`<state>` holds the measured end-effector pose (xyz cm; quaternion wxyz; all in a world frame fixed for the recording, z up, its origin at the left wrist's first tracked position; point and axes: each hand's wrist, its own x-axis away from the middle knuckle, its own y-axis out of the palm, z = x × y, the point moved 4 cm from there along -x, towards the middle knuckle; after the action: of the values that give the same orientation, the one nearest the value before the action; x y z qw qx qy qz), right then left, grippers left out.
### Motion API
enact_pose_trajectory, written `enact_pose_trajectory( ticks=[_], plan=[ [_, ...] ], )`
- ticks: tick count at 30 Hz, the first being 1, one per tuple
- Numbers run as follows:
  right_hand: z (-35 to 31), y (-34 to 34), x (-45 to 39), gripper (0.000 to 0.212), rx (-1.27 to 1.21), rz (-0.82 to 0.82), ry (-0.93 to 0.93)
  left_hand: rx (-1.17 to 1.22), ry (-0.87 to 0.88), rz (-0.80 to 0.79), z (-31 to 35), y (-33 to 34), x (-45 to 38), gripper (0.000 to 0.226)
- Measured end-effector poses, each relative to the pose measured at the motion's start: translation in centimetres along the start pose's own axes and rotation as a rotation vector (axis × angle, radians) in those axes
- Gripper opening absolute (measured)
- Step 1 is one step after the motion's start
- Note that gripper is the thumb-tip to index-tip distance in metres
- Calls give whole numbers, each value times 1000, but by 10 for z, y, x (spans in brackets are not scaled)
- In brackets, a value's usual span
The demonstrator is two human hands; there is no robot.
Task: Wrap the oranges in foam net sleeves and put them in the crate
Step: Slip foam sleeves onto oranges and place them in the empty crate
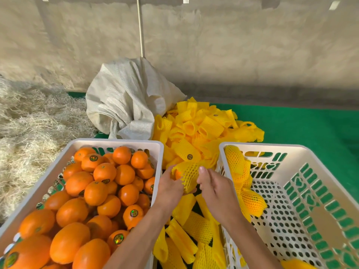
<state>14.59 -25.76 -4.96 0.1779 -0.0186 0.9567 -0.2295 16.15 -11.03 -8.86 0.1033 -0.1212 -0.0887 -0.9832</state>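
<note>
Your hands meet in the gap between the two crates, and that spot makes sense: the loose sleeves are heaped right there, the bare fruit sits to one side and the receiving crate [320,152] to the other. Your left hand [171,188] grips an orange [178,174] from its near left side, so only a sliver of peel shows. Your right hand [212,188] pinches the foam net sleeve [188,176] on the side nearer the receiving crate, fingers curled on the mesh, apparently to draw it over the fruit. I judge the sleeve to be only partly on, its toothed edge lying across the orange.

Left of the receiving crate, past your hands, stands the full crate of oranges [116,141], piled to the rim, many with round stickers. The pile of sleeves [202,125] spreads from beyond the receiving crate's far left corner down along its left wall toward you. Inside the receiving crate, against that left wall, lie a few wrapped oranges [252,200], leaving most of its perforated floor bare, so the job looks barely begun.

A pale woven sack [126,105] slumps beyond the sleeves, with straw [33,117] further left. Nothing blocks your short path to the receiving crate; only its near left rim must be cleared
</note>
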Motion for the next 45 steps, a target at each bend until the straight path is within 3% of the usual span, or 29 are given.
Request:
enact_pose_trajectory(
  ticks=[3,8,10,14,20,23,26,29,34,38,42,45],
  plan=[
    [15,6,4,59,9,-20,208,33,94,-79,7,2,4,27],
    [26,23,-2,69,-516,-176,554,-26,230,-163,13,5,8,34],
    [22,22,-5,64,-671,-193,577,-25,219,-167,13,7,8,46],
    [17,17,-4,48,-811,-126,446,-58,260,-163,13,9,10,70],
    [6,-21,-15,50,-595,226,263,-50,268,-158,14,8,16,55],
    [19,-55,-22,65,-456,411,300,3,222,-88,13,6,15,43],
    [39,-85,-22,79,-146,527,395,14,157,-43,10,3,12,34],
    [52,-97,-21,92,80,515,474,-21,134,-27,8,2,12,29],
    [45,-90,-24,55,194,498,306,4,199,-19,13,0,13,14],
    [38,-69,-25,35,177,374,195,-18,357,29,34,-12,12,13],
    [27,-36,-20,10,234,221,67,-368,550,260,45,-54,0,12],
    [24,-11,-18,7,334,98,33,-758,405,373,31,-85,-14,20]
  ],
)
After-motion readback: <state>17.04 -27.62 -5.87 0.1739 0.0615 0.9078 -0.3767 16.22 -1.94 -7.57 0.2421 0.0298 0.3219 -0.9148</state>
